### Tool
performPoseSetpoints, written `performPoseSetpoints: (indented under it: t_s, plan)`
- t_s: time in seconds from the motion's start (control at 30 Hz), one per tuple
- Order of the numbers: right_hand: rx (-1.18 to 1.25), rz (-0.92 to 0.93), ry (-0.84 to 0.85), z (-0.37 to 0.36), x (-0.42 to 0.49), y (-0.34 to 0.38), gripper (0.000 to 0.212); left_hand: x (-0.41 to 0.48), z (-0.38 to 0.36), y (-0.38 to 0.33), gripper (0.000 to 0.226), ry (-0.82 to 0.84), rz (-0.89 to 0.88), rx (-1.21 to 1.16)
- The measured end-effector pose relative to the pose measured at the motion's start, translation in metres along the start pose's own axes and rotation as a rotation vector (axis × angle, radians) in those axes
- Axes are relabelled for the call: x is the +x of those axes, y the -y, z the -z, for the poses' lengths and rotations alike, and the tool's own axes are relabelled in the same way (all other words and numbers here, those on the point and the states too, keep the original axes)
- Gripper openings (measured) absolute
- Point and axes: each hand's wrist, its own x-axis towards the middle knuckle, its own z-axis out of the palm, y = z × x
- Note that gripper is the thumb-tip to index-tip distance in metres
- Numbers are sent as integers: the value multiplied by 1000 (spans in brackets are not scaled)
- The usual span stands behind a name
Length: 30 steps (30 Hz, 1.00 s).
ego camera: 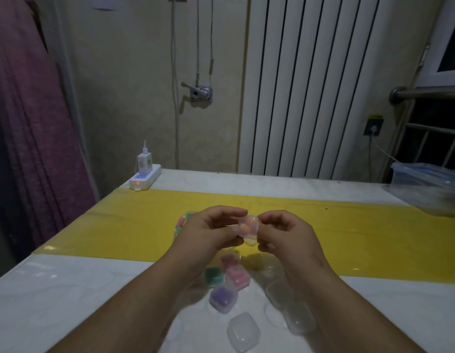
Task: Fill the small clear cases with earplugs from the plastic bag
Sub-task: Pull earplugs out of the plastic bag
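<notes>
Orange within, clear without: held a small case [248,229] above the yellow strip [361,233] of the table [68,296], near its middle. Pinched it from both sides, left hand [208,231] with thumb and fingertips on its left edge, right hand [286,234] likewise on its right edge, other fingers curled. Could not tell whether the lid was fully down. Lay on the strip, mostly hidden behind the left hand, with green and pink earplugs showing: bag [182,221]. Stood clustered toward the near edge, between the wrists: green-filled case [213,276], pink-filled case [238,276], purple-filled case [223,297]. Sat just right of these and nearer the edge, showing only clear plastic: three empty-looking cases [243,332]. Rested at the far left corner with a charger plugged in: power strip [145,179]. Stood at the far right edge, contents unclear: plastic box [430,184].
</notes>
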Motion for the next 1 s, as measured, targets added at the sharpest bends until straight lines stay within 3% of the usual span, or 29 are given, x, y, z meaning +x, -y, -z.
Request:
performPoseSetpoints:
  t_s: [0.07, 0.2, 0.37, 0.57, 0.73, 0.83, 1.0]
  plan:
    - [62, -17, 39, 0, 1, 0, 5, 2, 1, 2, 27, -28, -11, 55]
    - [134, -54, 91, 0, 2, -1, 14, 4, 5, 1, 29, -73, -30, 112]
    - [-182, 51, 61, -1, -2, -2, 12, 2, 5, 1, 34, -44, -30, 203]
    - [-391, 166, -113, 16, 8, 1, 4, 7, 13, -2, 40, -298, -162, 373]
    - [-676, 73, -36, 10, 6, -9, 7, 11, 27, -2, 47, -440, -192, 512]
    - [-877, 32, -19, 6, 4, -9, 13, 13, 34, -3, 49, -460, -213, 722]
    - [-1110, 83, -11, -4, -2, -17, 16, 18, 44, -4, 48, -525, -164, 968]
